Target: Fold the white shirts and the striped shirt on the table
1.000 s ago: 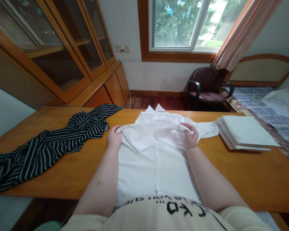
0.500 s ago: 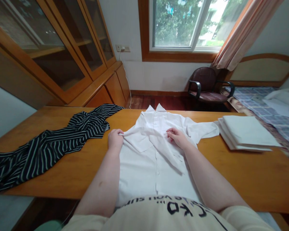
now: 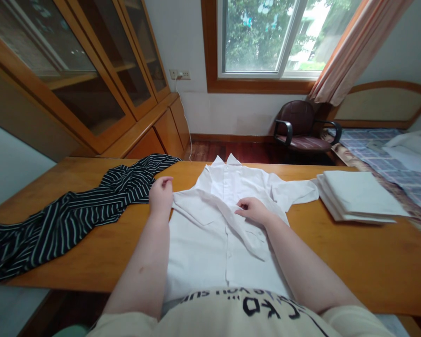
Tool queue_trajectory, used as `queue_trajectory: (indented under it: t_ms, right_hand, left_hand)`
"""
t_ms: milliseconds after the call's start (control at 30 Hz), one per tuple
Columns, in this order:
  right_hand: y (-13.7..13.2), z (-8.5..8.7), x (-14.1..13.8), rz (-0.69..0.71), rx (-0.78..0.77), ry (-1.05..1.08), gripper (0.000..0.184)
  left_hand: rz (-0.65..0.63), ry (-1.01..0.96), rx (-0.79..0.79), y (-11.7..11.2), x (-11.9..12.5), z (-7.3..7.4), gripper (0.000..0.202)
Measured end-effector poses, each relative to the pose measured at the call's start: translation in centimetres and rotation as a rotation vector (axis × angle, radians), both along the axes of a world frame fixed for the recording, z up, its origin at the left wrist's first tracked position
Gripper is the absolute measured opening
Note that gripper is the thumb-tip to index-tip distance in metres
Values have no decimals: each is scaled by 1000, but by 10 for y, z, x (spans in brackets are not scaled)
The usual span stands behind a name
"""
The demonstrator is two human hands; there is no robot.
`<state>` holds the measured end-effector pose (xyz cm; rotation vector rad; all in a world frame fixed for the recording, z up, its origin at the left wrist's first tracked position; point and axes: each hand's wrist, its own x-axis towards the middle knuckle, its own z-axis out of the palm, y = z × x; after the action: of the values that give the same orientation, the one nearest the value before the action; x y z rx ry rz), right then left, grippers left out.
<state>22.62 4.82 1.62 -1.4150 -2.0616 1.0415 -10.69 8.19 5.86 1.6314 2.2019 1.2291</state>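
Observation:
A white button-up shirt (image 3: 199,255) lies front up on the table, its collar toward the far edge. One sleeve (image 3: 228,213) is folded slantwise across the front; the other sleeve (image 3: 298,193) stretches out to the right. My left hand (image 3: 161,194) is just off the shirt's left side, fingers curled together with no cloth visible in them. Over the chest, my right hand (image 3: 254,210) rests at the folded sleeve, its thumb and bent forefinger slightly apart. Whether its fingertips press on the cloth is hard to see.
A black-and-white striped garment (image 3: 73,213) lies along the left of the wooden table (image 3: 365,262). On the right is a stack of white folded sheets or cloths (image 3: 365,192). Beyond the table stand a glass-doored cabinet (image 3: 126,70), an armchair (image 3: 298,124) and a bed (image 3: 389,145).
My left hand has let go of the shirt's left edge and moved slightly left and up. My right hand has shifted a little left and down, its fingers more bent.

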Motion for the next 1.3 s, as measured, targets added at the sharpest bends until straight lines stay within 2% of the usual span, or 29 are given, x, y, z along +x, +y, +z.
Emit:
queue_trajectory:
  t_ms: [100, 167, 233, 300, 400, 467, 633, 733, 867, 1000, 1233, 1300]
  right_hand:
    - [1, 0, 3, -27, -59, 90, 19]
    - [1, -2, 2, -57, -46, 78, 19]
    - [1, -5, 0, -79, -6, 40, 18]
    - [2, -8, 0, -78, 31, 17, 19]
    - [2, -11, 1, -70, 23, 33, 22]
    - [2, -11, 2, -77, -27, 81, 24]
    - [0, -8, 4, -92, -112, 175, 29]
    - [-1, -7, 4, -83, -129, 197, 28]
    - [-2, -7, 3, -80, -118, 186, 26]
    - [-1, -10, 3, -92, -89, 143, 25]
    - [1, -16, 4, -92, -64, 111, 26]
    - [1, -16, 4, -95, -58, 112, 26]
  left_hand:
    - [-367, 236, -129, 20, 25, 15, 28]
    - [-578, 420, -254, 34, 47, 18, 33]
    - [-708, 543, -355, 45, 68, 15, 41]
    - [-768, 598, -446, 53, 85, 9, 43]
    - [-780, 633, -555, 65, 95, 4, 31]
    - [-768, 652, -574, 75, 91, 8, 20]
    - [-683, 692, -613, 104, 57, 31, 8]
    - [-559, 704, -660, 121, 35, 38, 15]
    - [-414, 686, -669, 133, 20, 31, 30]
    - [-316, 630, -641, 138, 23, 19, 39]
    - [-398, 423, -643, 155, 52, 4, 49]
    - [-432, 378, -667, 156, 57, 2, 47]
